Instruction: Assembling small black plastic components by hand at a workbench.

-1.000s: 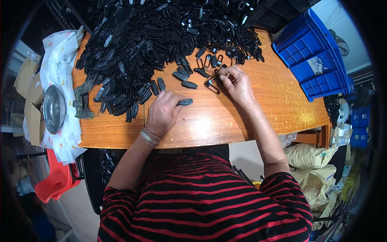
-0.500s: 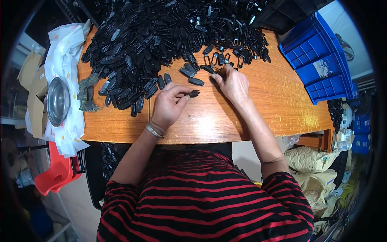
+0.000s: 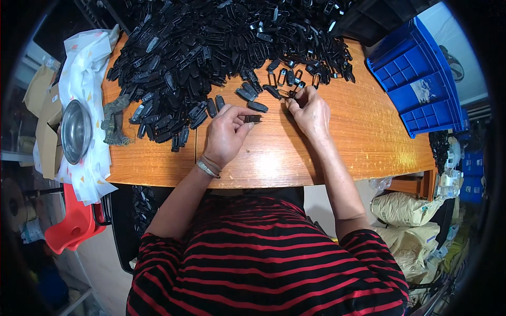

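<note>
Between the thumb and fingers of my left hand (image 3: pixel 226 136) is a small black plastic piece (image 3: pixel 253 119), its end sticking out to the right. My right hand (image 3: pixel 312 113) is a little farther right, thumb and forefinger closed together at the near edge of the loose black frame-shaped pieces (image 3: pixel 282 77). What those fingertips pinch is too small and dark to make out. A few oval black pieces (image 3: pixel 257 106) lie on the wood between my hands and the heap. The large heap of black plastic pieces (image 3: pixel 190 58) covers the far side of the table.
The wooden table (image 3: pixel 363 142) has a curved near edge. At the right stands a blue plastic crate (image 3: pixel 416 79). Left are a metal bowl (image 3: pixel 76 131) on patterned white sheeting (image 3: pixel 87 58), a dark knitted cloth (image 3: pixel 114 124) and a red chair (image 3: pixel 71 226). Pale sacks (image 3: pixel 406 207) are lower right.
My left hand has shifted slightly right and turned the black piece in its fingers. My right hand has drawn a little right, away from a dark oval piece that now lies on the table.
</note>
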`<state>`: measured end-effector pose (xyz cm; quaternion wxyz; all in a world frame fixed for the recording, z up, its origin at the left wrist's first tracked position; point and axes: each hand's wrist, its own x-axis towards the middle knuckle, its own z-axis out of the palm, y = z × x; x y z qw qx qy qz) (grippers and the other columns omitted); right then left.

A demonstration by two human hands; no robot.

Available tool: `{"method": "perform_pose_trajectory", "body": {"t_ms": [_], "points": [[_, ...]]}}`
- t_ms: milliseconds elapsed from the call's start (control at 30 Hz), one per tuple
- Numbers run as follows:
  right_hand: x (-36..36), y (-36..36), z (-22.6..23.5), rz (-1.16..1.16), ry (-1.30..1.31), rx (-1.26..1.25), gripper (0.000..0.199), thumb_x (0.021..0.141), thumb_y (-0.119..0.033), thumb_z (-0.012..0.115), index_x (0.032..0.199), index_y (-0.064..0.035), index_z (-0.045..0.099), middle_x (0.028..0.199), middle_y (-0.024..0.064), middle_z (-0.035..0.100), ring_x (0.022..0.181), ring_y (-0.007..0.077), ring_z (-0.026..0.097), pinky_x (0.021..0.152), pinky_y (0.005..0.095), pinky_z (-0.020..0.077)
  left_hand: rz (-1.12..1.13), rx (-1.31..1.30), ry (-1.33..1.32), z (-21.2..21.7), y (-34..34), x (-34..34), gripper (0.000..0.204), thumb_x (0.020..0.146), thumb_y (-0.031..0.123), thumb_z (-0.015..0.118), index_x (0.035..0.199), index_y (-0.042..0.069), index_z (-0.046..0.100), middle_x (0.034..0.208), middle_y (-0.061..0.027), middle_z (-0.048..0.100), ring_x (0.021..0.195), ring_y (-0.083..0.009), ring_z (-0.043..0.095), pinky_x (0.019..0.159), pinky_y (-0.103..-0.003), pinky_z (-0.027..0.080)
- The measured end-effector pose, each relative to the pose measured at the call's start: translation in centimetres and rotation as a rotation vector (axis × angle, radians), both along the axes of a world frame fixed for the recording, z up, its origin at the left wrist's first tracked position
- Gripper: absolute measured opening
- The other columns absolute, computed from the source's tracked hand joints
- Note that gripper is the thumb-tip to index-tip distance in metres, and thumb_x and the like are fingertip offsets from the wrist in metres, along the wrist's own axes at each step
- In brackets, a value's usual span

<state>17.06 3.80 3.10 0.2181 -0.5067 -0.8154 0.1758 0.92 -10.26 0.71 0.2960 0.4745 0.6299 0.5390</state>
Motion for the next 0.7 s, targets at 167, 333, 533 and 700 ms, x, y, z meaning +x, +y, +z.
{"method": "perform_pose_trajectory", "body": {"t_ms": [167, 333, 533, 700], "points": [[-0.5, -2.5, 0.4, 0.221, 0.237, 0.117, 0.025, 0.077, -0.008, 0.074, 0.094, 0.0005, 0.058, 0.089, 0.0147, 0.062, 0.079, 0.0271, 0.065, 0.071, 0.0358, 0.0554, -0.081, 0.001, -0.174, -0.4, -0.1, -0.5, 0.021, 0.085, -0.006, 0.063, 0.105, -0.004, 0.060, 0.096, -0.0056, 0.062, 0.089, -0.0101, 0.063, 0.075, -0.022, 0.054], [-1.5, -5.7, -0.5, 0.381, 0.484, -0.116, 0.028, 0.083, 0.000, 0.070, 0.109, 0.0005, 0.061, 0.090, 0.0059, 0.065, 0.082, 0.0124, 0.061, 0.072, 0.0248, 0.0530, -0.158, 0.145, -0.583, -0.2, 0.0, 0.3, 0.023, 0.089, -0.003, 0.060, 0.112, -0.004, 0.058, 0.103, -0.0060, 0.064, 0.094, -0.0103, 0.062, 0.083, -0.023, 0.051], [-2.3, -7.9, -1.0, 0.272, 0.808, -0.410, 0.025, 0.087, 0.000, 0.067, 0.111, 0.0010, 0.063, 0.088, 0.0007, 0.063, 0.080, 0.0051, 0.058, 0.071, 0.0199, 0.0513, -0.199, 0.138, -1.016, -1.4, -1.0, 2.6, 0.026, 0.097, 0.010, 0.053, 0.120, -0.002, 0.055, 0.107, -0.0062, 0.064, 0.093, -0.0113, 0.062, 0.083, -0.024, 0.050], [-2.6, -8.1, -0.3, 0.293, 0.763, -0.304, 0.022, 0.086, -0.001, 0.068, 0.108, -0.0006, 0.064, 0.088, -0.0001, 0.061, 0.079, 0.0052, 0.058, 0.070, 0.0200, 0.0511, -0.007, 0.166, -1.166, -0.7, -1.1, 2.7, 0.024, 0.098, 0.012, 0.053, 0.119, 0.000, 0.056, 0.102, -0.0054, 0.065, 0.086, -0.0105, 0.062, 0.077, -0.023, 0.050]]}}
